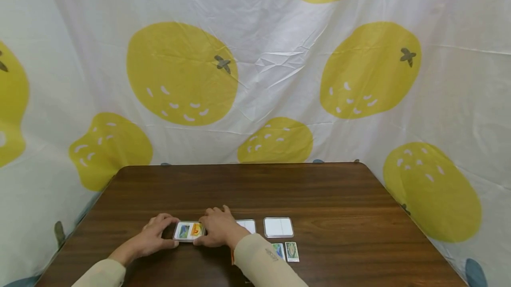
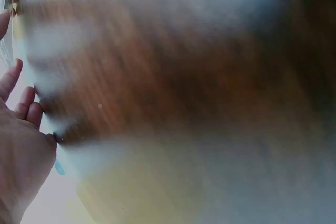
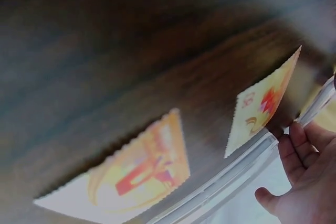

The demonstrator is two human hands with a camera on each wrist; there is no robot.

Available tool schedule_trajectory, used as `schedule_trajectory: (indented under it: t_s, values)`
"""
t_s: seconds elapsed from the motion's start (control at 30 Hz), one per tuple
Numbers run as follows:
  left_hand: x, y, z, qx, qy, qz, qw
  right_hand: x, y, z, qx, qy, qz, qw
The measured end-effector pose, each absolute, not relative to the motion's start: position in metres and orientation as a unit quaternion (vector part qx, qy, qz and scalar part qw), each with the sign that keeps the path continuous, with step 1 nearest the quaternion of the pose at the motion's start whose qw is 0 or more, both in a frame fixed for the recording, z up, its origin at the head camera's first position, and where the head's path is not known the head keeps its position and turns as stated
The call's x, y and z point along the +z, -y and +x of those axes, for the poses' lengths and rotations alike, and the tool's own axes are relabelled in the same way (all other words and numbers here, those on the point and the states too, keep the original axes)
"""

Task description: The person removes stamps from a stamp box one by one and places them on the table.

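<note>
A clear-rimmed stamp case [image 1: 190, 238] lies flat on the table with two stamps in it, one blue-green and one orange-yellow. My left hand [image 1: 157, 232] holds its left end, the fingers at the far corner and the thumb at the near one. At the right end my right hand [image 1: 218, 228] grips it the same way, covering part of that edge. In the right wrist view, two loose stamps with perforated edges, an orange stamp [image 3: 144, 174] and a yellowish stamp [image 3: 262, 106], lie near my right hand. The left wrist view is mostly blurred tabletop.
A second case [image 1: 246, 225] with a white insert is partly hidden behind my right hand. Right of it lies another white case [image 1: 278, 227]. Nearer me are a blue-green stamp [image 1: 278, 250], partly behind the sleeve, and a green stamp [image 1: 292, 252]. A patterned curtain [image 1: 271, 92] hangs behind the table.
</note>
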State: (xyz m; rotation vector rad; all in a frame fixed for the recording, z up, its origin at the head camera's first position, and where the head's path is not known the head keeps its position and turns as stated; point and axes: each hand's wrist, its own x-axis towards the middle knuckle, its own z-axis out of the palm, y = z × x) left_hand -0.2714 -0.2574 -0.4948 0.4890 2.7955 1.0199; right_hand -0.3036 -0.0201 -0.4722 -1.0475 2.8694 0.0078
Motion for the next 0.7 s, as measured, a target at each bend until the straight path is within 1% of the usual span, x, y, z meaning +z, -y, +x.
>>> schedule_trajectory:
  t_s: [0.43, 0.7]
  values:
    - [-0.492, 0.257, -0.269, 0.338, -0.925, 0.156, 0.071, -0.472, 0.018, -0.303, -0.013, -0.942, -0.332, 0.048]
    - [-0.507, 0.262, -0.281, 0.363, -0.918, 0.142, 0.069, -0.473, 0.018, -0.305, -0.013, -0.938, -0.343, 0.044]
